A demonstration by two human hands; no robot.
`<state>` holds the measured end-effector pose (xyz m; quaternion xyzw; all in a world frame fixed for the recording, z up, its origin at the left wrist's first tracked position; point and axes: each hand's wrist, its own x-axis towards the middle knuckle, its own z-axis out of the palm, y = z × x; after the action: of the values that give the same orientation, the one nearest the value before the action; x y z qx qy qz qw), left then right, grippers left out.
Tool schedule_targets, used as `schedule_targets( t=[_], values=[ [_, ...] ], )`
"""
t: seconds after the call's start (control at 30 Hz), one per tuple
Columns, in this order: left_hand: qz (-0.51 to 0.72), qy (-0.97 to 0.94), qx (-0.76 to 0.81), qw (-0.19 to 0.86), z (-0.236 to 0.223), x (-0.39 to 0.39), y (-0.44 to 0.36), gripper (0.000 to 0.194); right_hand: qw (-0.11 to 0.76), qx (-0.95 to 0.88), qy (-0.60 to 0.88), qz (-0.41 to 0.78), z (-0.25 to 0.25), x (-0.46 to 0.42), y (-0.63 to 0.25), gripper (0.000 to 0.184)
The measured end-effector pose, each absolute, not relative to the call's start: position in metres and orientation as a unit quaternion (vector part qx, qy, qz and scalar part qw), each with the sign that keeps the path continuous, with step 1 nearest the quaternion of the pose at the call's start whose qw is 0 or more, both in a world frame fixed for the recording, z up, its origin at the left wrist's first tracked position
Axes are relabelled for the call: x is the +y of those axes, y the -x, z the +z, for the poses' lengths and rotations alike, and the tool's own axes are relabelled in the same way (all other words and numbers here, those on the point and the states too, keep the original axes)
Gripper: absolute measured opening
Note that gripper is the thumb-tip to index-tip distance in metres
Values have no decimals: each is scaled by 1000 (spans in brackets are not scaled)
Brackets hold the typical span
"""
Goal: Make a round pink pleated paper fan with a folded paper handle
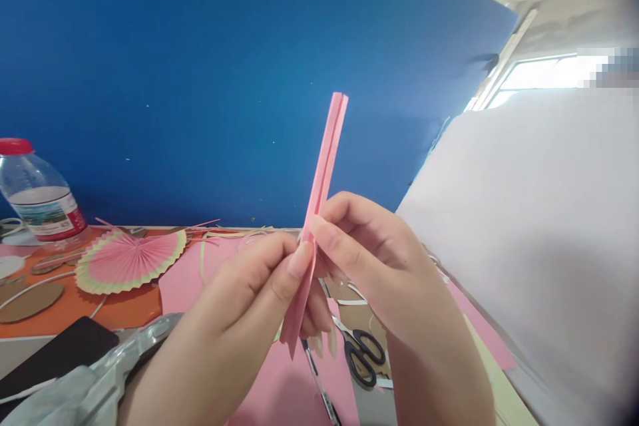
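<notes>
A narrow folded strip of pink paper (327, 153) stands tilted in front of me, its top leaning right and its lower end fanning apart a little. My left hand (264, 279) pinches it near the middle between thumb and fingers. Just above, my right hand (369, 253) also pinches the strip, thumb on the near face. Under the hands lie pink paper sheets (274, 386), black-handled scissors (367, 356) and a slim pen-like tool (322, 383), partly hidden by my fingers.
At left, a pleated pink and yellow paper fan (134, 259) lies on orange paper (144, 306), near cardboard discs (32, 303) and a red-capped bottle (42, 196). A black flat object (60, 353) is nearer. A blue panel (224, 80) rises behind; something white (539, 233) stands right.
</notes>
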<state>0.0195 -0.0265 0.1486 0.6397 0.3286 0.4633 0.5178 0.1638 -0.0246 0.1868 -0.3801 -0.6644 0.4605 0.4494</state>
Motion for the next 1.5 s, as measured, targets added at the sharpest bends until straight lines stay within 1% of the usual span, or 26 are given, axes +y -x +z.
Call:
schedule_targets(
  t=[0.13, 0.3, 0.53, 0.63, 0.73, 0.8, 0.87, 0.97, 1.03, 1.1, 1.23, 1.37, 1.5],
  values=[
    [455, -660, 316, 507, 149, -26, -20, 33, 468, -644, 360, 486, 187, -25, -162, 25],
    [461, -679, 333, 464, 146, -30, -24, 31, 478, -625, 358, 502, 181, -26, -158, 25],
    [493, -634, 339, 490, 147, -29, -26, 36, 495, -634, 348, 482, 173, -24, -157, 20],
    [493, -643, 341, 477, 146, -27, -26, 33, 491, -636, 333, 493, 172, -23, -156, 21],
    [499, -628, 369, 468, 147, -29, -27, 28, 508, -633, 299, 502, 172, -22, -154, 22],
    [497, -618, 382, 475, 148, -32, -27, 27, 530, -628, 302, 483, 172, -22, -152, 24],
    [486, -631, 383, 468, 147, -33, -26, 30, 548, -627, 321, 452, 172, -22, -151, 27],
    [477, -677, 384, 409, 145, -30, -24, 34, 555, -632, 354, 408, 172, -22, -153, 30],
    [472, -705, 387, 361, 143, -27, -21, 31, 548, -640, 378, 383, 173, -22, -154, 30],
    [458, -721, 394, 340, 143, -24, -20, 27, 544, -646, 397, 360, 174, -22, -156, 31],
    [444, -714, 390, 375, 145, -21, -18, 31, 545, -650, 391, 358, 172, -21, -155, 31],
    [449, -702, 375, 407, 147, -21, -18, 33, 568, -636, 385, 354, 170, -19, -154, 30],
    [450, -700, 349, 430, 148, -19, -20, 33, 554, -643, 372, 377, 173, -17, -155, 30]
  ],
)
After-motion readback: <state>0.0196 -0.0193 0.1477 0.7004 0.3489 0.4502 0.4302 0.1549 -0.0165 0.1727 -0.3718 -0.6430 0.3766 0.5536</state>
